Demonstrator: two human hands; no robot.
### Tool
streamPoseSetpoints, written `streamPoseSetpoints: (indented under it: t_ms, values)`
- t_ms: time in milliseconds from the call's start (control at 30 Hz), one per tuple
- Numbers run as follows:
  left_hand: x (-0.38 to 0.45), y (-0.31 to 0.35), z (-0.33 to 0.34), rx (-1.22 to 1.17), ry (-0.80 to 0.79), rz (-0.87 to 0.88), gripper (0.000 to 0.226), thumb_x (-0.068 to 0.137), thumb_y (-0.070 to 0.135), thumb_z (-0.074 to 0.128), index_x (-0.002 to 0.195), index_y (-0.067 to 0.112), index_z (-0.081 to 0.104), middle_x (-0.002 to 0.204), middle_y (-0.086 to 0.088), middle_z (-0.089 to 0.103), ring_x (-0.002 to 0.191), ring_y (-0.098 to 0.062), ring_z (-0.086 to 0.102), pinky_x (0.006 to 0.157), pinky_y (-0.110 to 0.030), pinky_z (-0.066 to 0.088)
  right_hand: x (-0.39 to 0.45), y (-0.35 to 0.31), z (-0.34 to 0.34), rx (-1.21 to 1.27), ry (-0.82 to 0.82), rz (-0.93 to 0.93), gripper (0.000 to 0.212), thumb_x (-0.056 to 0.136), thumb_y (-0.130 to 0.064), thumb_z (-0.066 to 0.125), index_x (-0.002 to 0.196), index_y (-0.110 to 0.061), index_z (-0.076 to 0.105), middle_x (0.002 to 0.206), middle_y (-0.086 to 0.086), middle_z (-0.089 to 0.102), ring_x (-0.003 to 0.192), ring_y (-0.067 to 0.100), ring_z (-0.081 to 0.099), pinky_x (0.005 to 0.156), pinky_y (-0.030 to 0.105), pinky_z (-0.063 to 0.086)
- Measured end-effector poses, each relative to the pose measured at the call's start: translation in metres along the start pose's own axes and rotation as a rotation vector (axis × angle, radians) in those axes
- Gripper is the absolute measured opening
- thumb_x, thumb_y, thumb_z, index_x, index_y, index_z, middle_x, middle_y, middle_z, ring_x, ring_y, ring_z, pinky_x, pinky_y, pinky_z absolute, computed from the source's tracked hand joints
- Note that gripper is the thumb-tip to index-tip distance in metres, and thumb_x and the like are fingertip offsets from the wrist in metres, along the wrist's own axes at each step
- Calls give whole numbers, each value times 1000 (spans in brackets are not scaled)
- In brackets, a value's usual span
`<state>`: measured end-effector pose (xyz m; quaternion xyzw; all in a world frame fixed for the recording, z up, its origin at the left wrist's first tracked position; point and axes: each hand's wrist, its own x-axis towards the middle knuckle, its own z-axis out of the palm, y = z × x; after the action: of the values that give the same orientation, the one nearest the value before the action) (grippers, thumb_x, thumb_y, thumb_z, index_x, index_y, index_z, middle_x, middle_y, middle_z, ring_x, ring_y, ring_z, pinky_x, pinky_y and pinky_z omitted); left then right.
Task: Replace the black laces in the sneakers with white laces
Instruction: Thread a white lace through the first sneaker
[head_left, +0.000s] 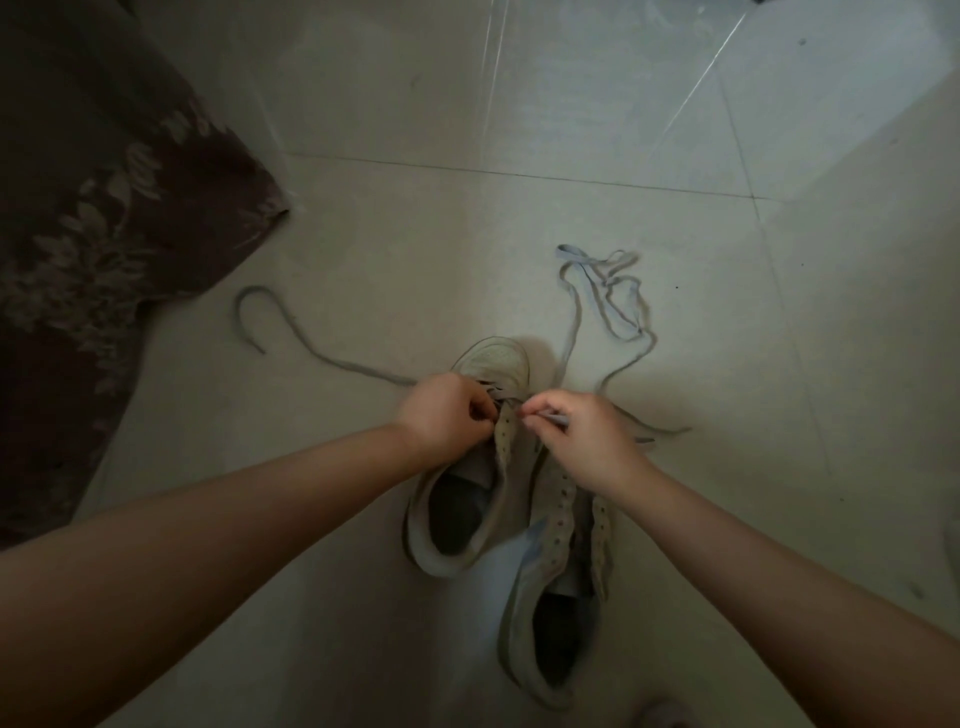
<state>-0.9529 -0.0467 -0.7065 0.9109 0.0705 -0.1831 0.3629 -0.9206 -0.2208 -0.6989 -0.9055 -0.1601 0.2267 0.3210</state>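
**Here, two hands lace a pale sneaker on the floor**

Low in the frame's centre, two pale sneakers lie side by side on a tiled floor (571, 130). The left hand (441, 415) is curled at the far sneaker's (467, 514) eyelets; what its grip encloses is hidden. The right hand (576, 441) pinches a white lace (576, 312), which trails toward the upper right. The near sneaker (545, 597) is unlaced. Patterned dark fabric (104, 208) fills the upper left.

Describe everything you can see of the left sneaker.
The left sneaker is pale, canvas-like, and lies on the tiled floor, toe pointing away, opening dark. A white lace crosses its lowest eyelets; upper eyelets are bare. The left hand grips its eyelet flap; the right hand pinches the lace end. It touches the other sneaker.
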Motion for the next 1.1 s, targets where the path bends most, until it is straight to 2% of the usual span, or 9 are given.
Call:
streamPoseSetpoints:
  t_ms: [67,200,267,367,567,667,767,933,1100]
  values:
    - [0,2,4,6,-1,-11,20,83,20,65,101,19,73,99,0,72,90,-13,63,68,-17,38,1,0,4,-12,1,6,10,86,-16,64,92,-20,72,93,1,72,92,17,66,83,36,53]
    - [-1,1,9,-68,59,-14,18,82,16,66,98,15,74,91,-4,71,75,-8,55,61,-16,32,2,3,5,-155,18,-33,12,87,-18,62,95,-18,72,95,4,71,90,21,64,77,33,51]
    - [-2,-2,10,-80,74,3,16,81,16,66,96,14,74,81,-2,65,72,-11,54,60,-18,31,2,4,5,-269,38,-112,12,87,-17,61,94,-17,71,92,4,70,88,22,61,72,28,45]
    - [-5,-4,12,-92,107,26,12,80,16,67,91,15,71,72,5,53,68,-14,52,58,-19,30,4,2,4,-434,52,-308,11,82,-12,60,82,-14,71,78,3,68,76,27,61,67,31,45]
    - [-6,-2,18,-120,111,49,16,82,20,67,95,18,74,83,1,66,71,-10,54,59,-18,30,3,-5,6,-656,163,-491,9,65,-10,68,70,-17,66,62,-2,59,64,24,58,60,28,40]
    - [-7,1,23,-136,120,1,17,84,20,66,97,17,75,96,-3,71,84,-18,62,65,-22,39,1,-4,10,-370,140,-278,10,76,-9,67,79,-17,63,69,2,64,68,26,60,62,31,46]
    - [-8,3,26,-145,132,-37,15,84,20,64,96,16,74,94,-2,70,83,-17,61,65,-23,39,2,-2,10,-78,73,18,13,84,-18,65,82,-24,53,75,-4,61,75,18,58,69,33,48]
    - [-9,4,24,-155,132,36,9,85,8,57,85,5,66,72,-1,52,75,-24,54,59,-23,28,7,-5,15,61,-21,176,24,77,-41,70,80,-25,52,78,-6,56,76,12,54,73,31,46]
    - [-6,-4,15,-241,131,9,14,86,3,56,74,8,59,64,1,48,58,-12,44,58,-25,30,9,-6,7,89,-21,226,24,73,-34,71,84,-24,53,76,-6,59,72,13,56,70,31,45]
